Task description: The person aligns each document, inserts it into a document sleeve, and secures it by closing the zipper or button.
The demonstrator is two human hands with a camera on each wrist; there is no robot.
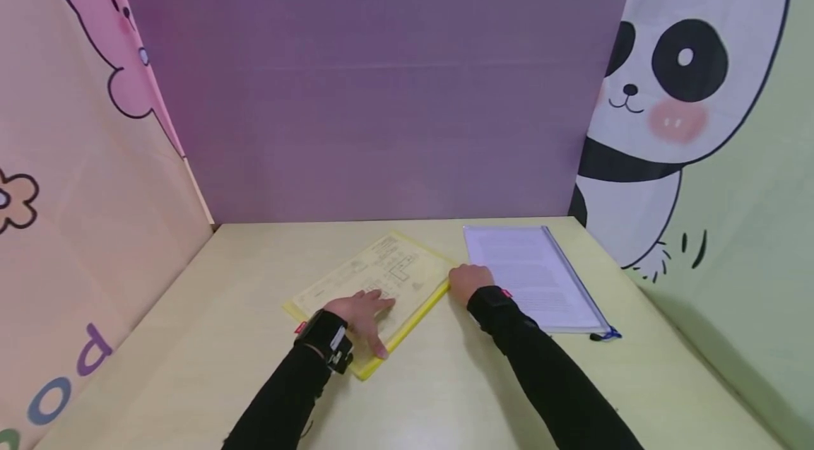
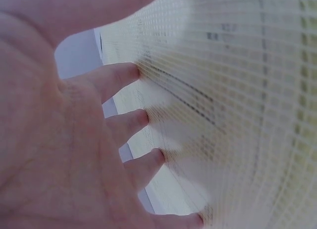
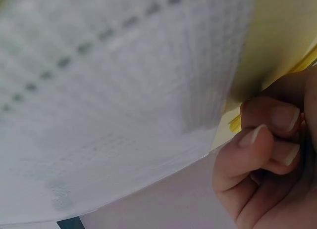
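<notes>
A yellow-edged mesh zip pouch (image 1: 407,263) lies slanted on the table, with a printed sheet showing through its mesh. My left hand (image 1: 364,314) rests on it with spread fingers, the thumb by the yellow near edge. The left wrist view shows those fingertips (image 2: 130,70) touching the mesh. At the pouch's right corner, my right hand (image 1: 469,282) has its fingers curled and pinches the yellow edge. In the right wrist view, thumb and fingers (image 3: 247,150) are bunched beside a bit of yellow; whether they hold a zipper pull is hidden.
A second mesh zip pouch (image 1: 524,273), with a blue-violet edge and papers inside, lies to the right, partly behind my right wrist. A dark blue pull (image 1: 605,335) hangs at its near right corner. A purple panel (image 1: 394,83) stands behind the pale table (image 1: 210,337).
</notes>
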